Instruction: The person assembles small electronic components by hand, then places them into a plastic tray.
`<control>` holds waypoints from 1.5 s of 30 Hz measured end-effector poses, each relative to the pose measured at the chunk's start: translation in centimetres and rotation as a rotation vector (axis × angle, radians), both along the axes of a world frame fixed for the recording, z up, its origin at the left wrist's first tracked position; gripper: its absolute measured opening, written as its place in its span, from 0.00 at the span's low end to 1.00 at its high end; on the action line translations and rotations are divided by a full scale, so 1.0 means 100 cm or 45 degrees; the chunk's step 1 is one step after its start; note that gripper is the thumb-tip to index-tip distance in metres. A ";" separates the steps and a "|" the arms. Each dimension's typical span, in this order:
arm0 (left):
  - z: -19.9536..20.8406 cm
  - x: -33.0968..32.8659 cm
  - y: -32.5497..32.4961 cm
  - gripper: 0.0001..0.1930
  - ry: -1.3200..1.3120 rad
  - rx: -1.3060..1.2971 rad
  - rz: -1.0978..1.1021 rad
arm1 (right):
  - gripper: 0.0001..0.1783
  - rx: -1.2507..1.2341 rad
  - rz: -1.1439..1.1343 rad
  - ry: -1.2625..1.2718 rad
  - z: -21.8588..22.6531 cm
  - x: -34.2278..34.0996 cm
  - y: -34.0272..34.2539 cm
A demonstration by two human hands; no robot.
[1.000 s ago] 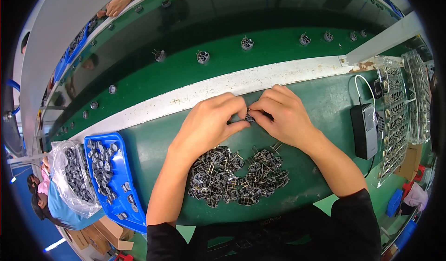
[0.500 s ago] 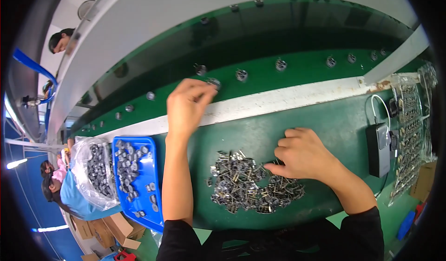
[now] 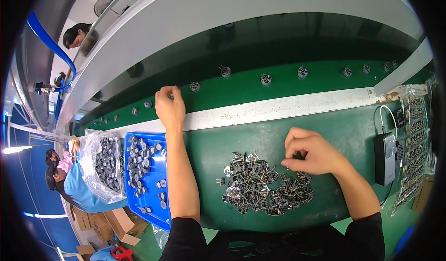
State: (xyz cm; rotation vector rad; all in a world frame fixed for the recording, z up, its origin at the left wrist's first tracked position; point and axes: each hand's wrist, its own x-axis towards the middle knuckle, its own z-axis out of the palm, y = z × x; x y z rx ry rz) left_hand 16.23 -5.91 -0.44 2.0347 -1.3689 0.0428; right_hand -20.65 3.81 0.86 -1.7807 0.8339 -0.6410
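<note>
Nearest you, your right hand (image 3: pixel 312 152) is curled shut over the far edge of the pile of small metal parts (image 3: pixel 265 186) on the green desk (image 3: pixel 344 126), fingertips pinched into the heap; whether a part is already caught there, you cannot tell. A second ago both hands met above that pile, working one piece together. They have since split. Your left hand (image 3: pixel 169 107) has reached out past the blue tray (image 3: pixel 160 214) of grey round pieces and across the white strip (image 3: pixel 288 106), and its fingers are closed on a small round assembled piece (image 3: pixel 171 95) at the edge of the green conveyor belt (image 3: pixel 278 86). It appears one piece is finished and being set in line while the next is picked. Farther out, the same kind of pieces stand spaced along the belt, among them one (image 3: pixel 266 79) near its middle.
</note>
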 end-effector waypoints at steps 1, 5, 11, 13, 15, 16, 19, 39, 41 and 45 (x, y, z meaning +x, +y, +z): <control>-0.004 0.011 0.002 0.13 -0.007 0.001 0.005 | 0.09 0.209 -0.020 -0.166 -0.003 0.000 -0.002; -0.020 0.035 0.009 0.16 -0.341 0.011 -0.003 | 0.05 0.730 -0.149 -0.434 -0.003 -0.005 -0.007; -0.026 0.036 0.006 0.17 -0.450 0.022 -0.261 | 0.02 0.816 -0.186 -0.694 -0.012 -0.014 -0.012; -0.023 0.030 0.005 0.18 -0.279 0.054 -0.273 | 0.04 0.792 -0.187 -0.721 -0.012 -0.012 -0.011; -0.019 0.019 0.006 0.17 -0.176 0.024 -0.291 | 0.09 0.753 -0.249 -0.742 -0.011 -0.008 -0.009; -0.013 0.010 0.007 0.17 -0.078 -0.006 -0.302 | 0.09 0.756 -0.258 -0.739 -0.012 -0.007 -0.009; 0.007 -0.020 0.008 0.16 0.117 -0.073 -0.453 | 0.11 0.679 -0.287 -0.600 -0.008 -0.008 -0.012; 0.012 -0.163 0.063 0.19 0.272 0.377 -1.498 | 0.21 0.264 -0.378 -0.494 -0.022 -0.008 -0.017; 0.012 -0.161 0.062 0.19 0.329 0.443 -1.524 | 0.21 0.252 -0.463 -0.335 -0.016 -0.007 -0.015; 0.011 -0.156 0.060 0.19 0.346 0.482 -1.526 | 0.19 0.016 -0.445 -0.074 -0.010 -0.006 -0.015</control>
